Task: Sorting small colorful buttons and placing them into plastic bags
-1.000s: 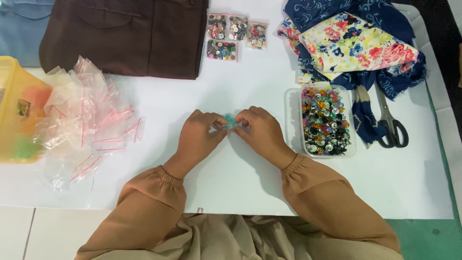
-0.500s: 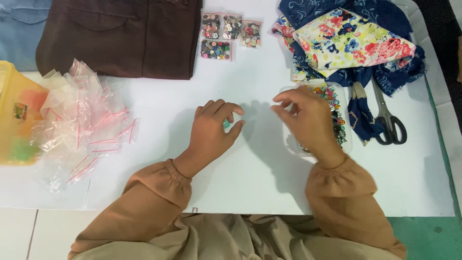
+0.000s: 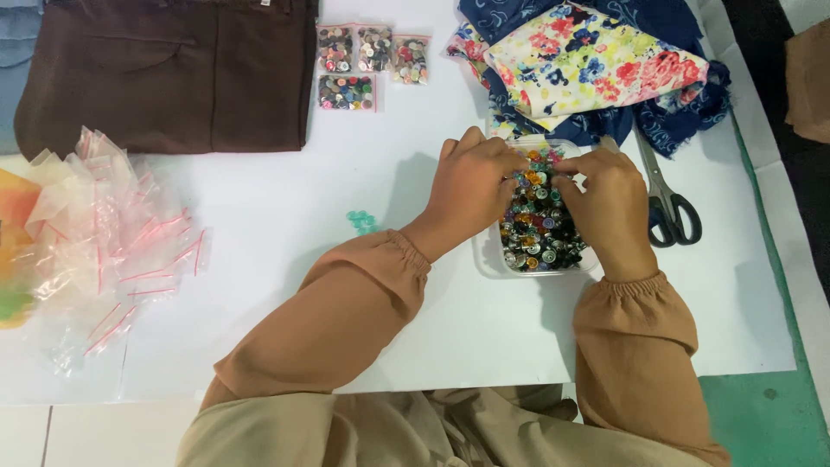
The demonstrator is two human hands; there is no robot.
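Note:
A clear plastic tub (image 3: 489, 259) full of mixed coloured buttons (image 3: 534, 227) sits on the white table, right of centre. My left hand (image 3: 471, 186) reaches across and rests on the tub's left side, fingertips among the buttons. My right hand (image 3: 605, 203) lies on the tub's right side, fingers curled down into the buttons. Whether either hand pinches a button is hidden. A small cluster of teal buttons (image 3: 361, 220) lies loose on the table, left of my left wrist.
A heap of small clear zip bags (image 3: 104, 233) lies at the left. Several filled button bags (image 3: 363, 65) sit at the back beside folded brown cloth (image 3: 173, 73). Floral and blue fabrics (image 3: 596, 65) and scissors (image 3: 670, 203) lie at the right.
Both hands left the middle of the table, where they held teal buttons, and moved right onto the button tub. The teal buttons now lie loose on the table.

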